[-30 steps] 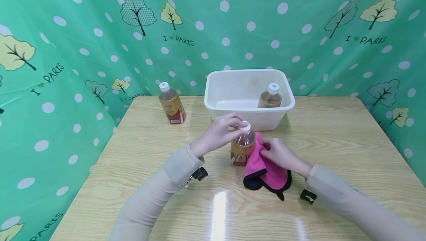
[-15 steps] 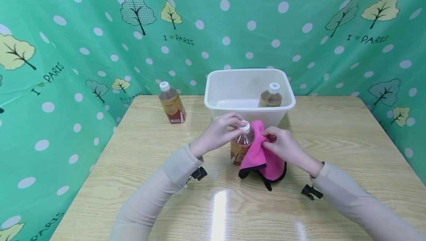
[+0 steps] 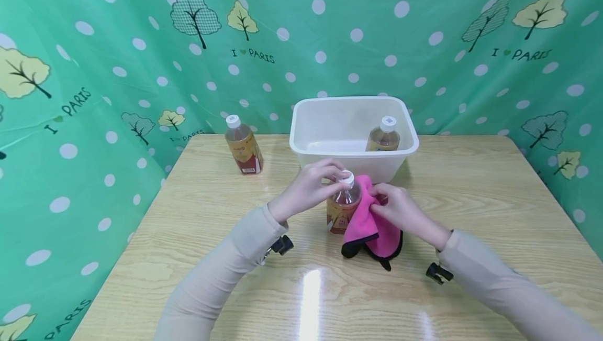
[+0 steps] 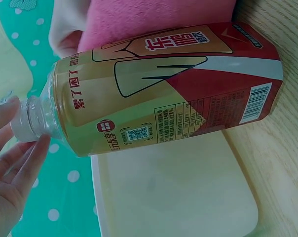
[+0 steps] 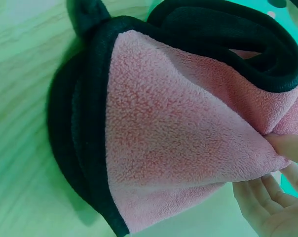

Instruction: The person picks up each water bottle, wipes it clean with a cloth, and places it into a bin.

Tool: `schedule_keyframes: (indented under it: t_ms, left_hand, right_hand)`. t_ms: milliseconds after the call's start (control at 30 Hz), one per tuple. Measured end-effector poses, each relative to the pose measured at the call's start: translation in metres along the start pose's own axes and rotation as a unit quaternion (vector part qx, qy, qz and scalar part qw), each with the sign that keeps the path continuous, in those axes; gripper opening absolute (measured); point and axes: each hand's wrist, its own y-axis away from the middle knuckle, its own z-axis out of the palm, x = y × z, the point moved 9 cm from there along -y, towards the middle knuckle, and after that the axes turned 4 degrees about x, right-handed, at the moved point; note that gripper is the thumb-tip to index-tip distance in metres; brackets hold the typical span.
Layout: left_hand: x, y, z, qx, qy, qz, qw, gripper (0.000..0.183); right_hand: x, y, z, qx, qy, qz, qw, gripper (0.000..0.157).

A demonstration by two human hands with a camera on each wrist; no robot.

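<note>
A drink bottle [image 3: 340, 216] with a red and yellow label stands upright on the table, its white cap [image 3: 347, 177] pinched between the thumb and fingers of my left hand [image 3: 314, 184]. My right hand [image 3: 399, 210] grips a bunched pink cloth [image 3: 365, 220] with black edging, held against the bottle's right side. In the left wrist view the bottle's label [image 4: 164, 94] faces the camera, and the cloth [image 4: 154, 17] lies along its far side. The right wrist view shows the cloth [image 5: 178, 118] hanging in folds from my thumb and fingertips.
Just behind the bottle stands a white plastic tub [image 3: 325, 156] holding a similar bottle [image 3: 383, 138] at its right. Another such bottle [image 3: 245, 150] is upright at the table's back left. A patterned green curtain [image 3: 264, 84] hangs behind the wooden table [image 3: 471, 199].
My right hand has slid the cloth up along the bottle's side, then slightly back down. The left hand has stayed on the cap, and the bottle has kept its place.
</note>
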Motion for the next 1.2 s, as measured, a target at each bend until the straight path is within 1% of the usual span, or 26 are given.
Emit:
schedule_keyframes:
  t_ms: [200,333,600,733,833,967,1067,1200]
  left_hand:
    - [0.000,0.000,0.000,0.000,-0.004,-0.003,1.0000,0.018]
    - [0.000,-0.001,0.000,0.000,-0.003,-0.001,1.0000,0.018]
    - [0.002,-0.001,-0.001,0.002,-0.005,0.008,0.9999,0.016]
    - [0.001,-0.001,0.000,0.001,-0.008,0.008,0.9999,0.016]
    - [0.001,-0.001,0.000,-0.001,-0.009,0.009,0.9999,0.017]
    - [0.003,0.000,0.001,-0.001,-0.012,0.021,0.9997,0.017]
    - [0.004,0.000,0.001,0.006,-0.014,0.032,0.9994,0.017]
    - [0.006,0.001,0.000,0.019,-0.018,0.046,0.9986,0.016]
  right_hand:
    - [0.012,0.001,0.012,-0.019,0.007,0.010,1.000,0.017]
    - [0.018,0.002,0.018,-0.022,0.015,0.012,1.000,0.016]
    - [0.025,0.004,0.028,-0.041,0.013,0.008,0.999,0.014]
    - [0.028,0.005,0.031,-0.045,0.012,0.010,0.999,0.015]
    - [0.029,0.006,0.032,-0.048,0.005,0.016,0.999,0.016]
    - [0.033,0.010,0.029,-0.044,-0.014,0.029,0.999,0.023]
    - [0.035,0.014,0.024,-0.031,-0.031,0.037,0.998,0.025]
    - [0.036,0.018,0.016,-0.012,-0.049,0.046,0.998,0.023]
